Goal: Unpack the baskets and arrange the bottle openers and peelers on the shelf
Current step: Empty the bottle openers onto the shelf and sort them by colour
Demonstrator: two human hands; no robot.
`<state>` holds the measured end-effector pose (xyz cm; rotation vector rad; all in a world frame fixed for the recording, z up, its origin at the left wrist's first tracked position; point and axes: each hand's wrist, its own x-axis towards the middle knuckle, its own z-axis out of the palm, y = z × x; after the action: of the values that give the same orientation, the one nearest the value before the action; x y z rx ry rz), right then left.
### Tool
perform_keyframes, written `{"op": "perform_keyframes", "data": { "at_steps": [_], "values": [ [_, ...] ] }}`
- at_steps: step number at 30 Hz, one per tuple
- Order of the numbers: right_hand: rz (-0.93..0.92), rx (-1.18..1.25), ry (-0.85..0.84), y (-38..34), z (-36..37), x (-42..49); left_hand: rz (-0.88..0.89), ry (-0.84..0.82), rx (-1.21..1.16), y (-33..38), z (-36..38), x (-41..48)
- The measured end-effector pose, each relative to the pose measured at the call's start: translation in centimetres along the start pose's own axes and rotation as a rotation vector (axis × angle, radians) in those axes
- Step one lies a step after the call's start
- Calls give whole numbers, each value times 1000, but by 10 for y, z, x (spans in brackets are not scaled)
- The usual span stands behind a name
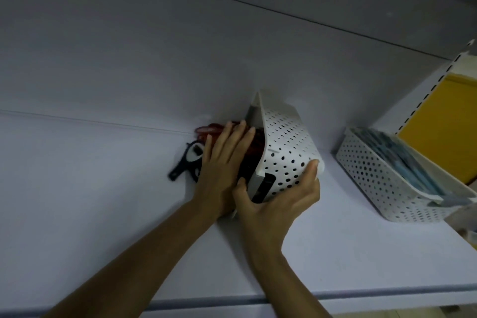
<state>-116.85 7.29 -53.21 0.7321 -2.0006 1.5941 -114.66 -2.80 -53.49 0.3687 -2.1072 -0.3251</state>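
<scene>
While your right hand (278, 204) clamps the end of the tipped basket (289, 142), thumb on one side and fingers curled over the far edge, keep its mouth low to the shelf (103, 214) so the red and dark openers (211, 129) slide out rather than drop. Your left hand (224, 160) lies flat on them, fingers straight; use it to steady the pile as you lift the basket away. One black opener (185, 162) lies loose just left. A second basket (374, 178) of blue items (402, 152) sits well right. No writing is legible.
</scene>
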Motion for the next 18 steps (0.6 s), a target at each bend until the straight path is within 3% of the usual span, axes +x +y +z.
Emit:
{"op": "perform_keyframes", "data": {
  "at_steps": [2,6,10,15,18],
  "values": [
    [1,-7,-13,-1,0,0,12,-29,10,-3,0,-1],
    [-37,-20,-23,-6,-1,-2,-131,-230,40,-9,1,3],
    [-89,-71,-23,-12,1,-4,-24,-443,233,-35,-15,-5],
    [-148,-137,-24,-16,2,-4,-26,-480,237,-40,-25,-12],
    [-167,-154,-24,-13,1,-3,-17,-409,70,-39,-23,-9]
  ]
}}
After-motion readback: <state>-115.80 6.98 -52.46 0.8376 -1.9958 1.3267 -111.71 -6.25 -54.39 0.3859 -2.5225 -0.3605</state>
